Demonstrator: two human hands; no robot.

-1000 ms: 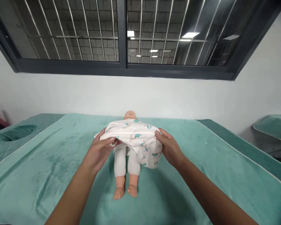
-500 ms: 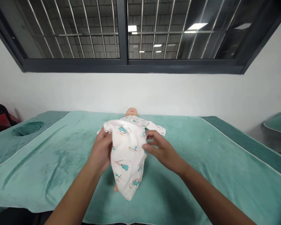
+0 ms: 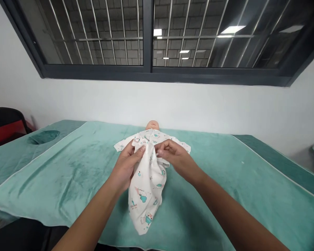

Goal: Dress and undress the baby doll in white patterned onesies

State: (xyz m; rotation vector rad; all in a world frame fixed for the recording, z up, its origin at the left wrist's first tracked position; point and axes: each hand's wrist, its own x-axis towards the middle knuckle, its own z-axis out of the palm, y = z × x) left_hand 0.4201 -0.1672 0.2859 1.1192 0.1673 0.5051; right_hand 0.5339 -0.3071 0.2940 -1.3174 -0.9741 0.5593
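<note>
Left hand [image 3: 122, 169] pinches the patterned cloth [image 3: 148, 184] at its gathered top; right hand [image 3: 179, 158] meets the opposite edge, its pinch unclear. Cloth hangs before the doll [image 3: 152, 124]. Probably light, limp; support by upper edge.

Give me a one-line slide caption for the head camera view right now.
Two bare hands gather a printed white cloth above a doll lying on a green cover.

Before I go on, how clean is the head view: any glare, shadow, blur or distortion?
Head view: bright light reflections on the window, soft shadow on the green sheet below the right hand, doll's face small, wide-lens stretching towards the edges.
</note>
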